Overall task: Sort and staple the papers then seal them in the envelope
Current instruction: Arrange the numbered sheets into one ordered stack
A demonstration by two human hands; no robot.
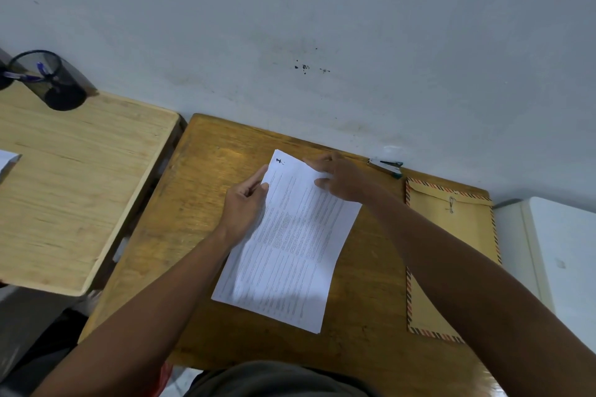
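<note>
**Both hands hold a stack of papers on a wooden table**

We see a stack of printed papers (290,235) lying at an angle in the middle of a dark wooden table (206,171). The left hand (243,206) pinches the stack's upper left edge, fingers curled around it. The right hand (340,179) grips the top right corner, lifting it slightly. To the right of the papers, a brown envelope (451,235) with striped edging lies flat. A stapler (387,167) sits beyond the papers, near the wall (290,26). Left of the papers stands a lighter wooden table (71,187) carrying a black mesh pen holder (51,80).
</note>
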